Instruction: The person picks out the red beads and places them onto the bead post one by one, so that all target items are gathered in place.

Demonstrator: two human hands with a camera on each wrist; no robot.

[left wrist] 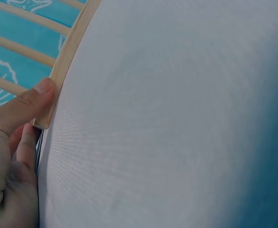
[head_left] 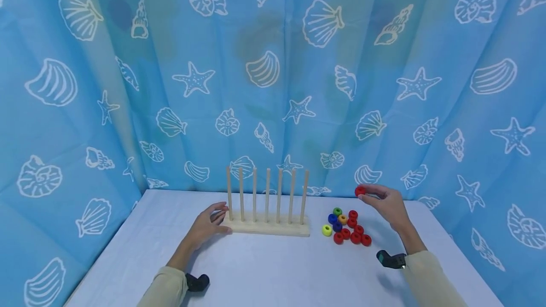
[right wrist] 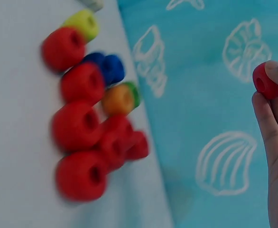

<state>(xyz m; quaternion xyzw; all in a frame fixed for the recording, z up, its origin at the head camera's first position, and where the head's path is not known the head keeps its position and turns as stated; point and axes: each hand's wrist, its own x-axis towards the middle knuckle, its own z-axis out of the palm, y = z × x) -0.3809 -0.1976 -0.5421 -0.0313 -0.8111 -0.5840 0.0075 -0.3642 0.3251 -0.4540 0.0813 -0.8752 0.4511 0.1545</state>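
My left hand (head_left: 206,225) grips the left end of a wooden peg rack (head_left: 273,228), thumb on the front of its base and fingers behind. Several upright dowels rise from that base, all bare. In the left wrist view, the thumb (left wrist: 44,88) presses the base's edge (left wrist: 63,66). Raised over the right side of the table, my right hand (head_left: 389,204) pinches a red bead (head_left: 360,191) between thumb and fingertips. The right wrist view shows the hole in this red bead (right wrist: 266,81). Below and left of that hand lies a loose group of beads, mostly red (head_left: 355,237).
Among the loose beads are a yellow one (head_left: 326,230), a green one (head_left: 337,211), an orange one (head_left: 342,219) and two blue ones (head_left: 337,226). A white cloth covers the table (head_left: 273,274). Behind it hangs a blue curtain (head_left: 273,84) with shell prints.
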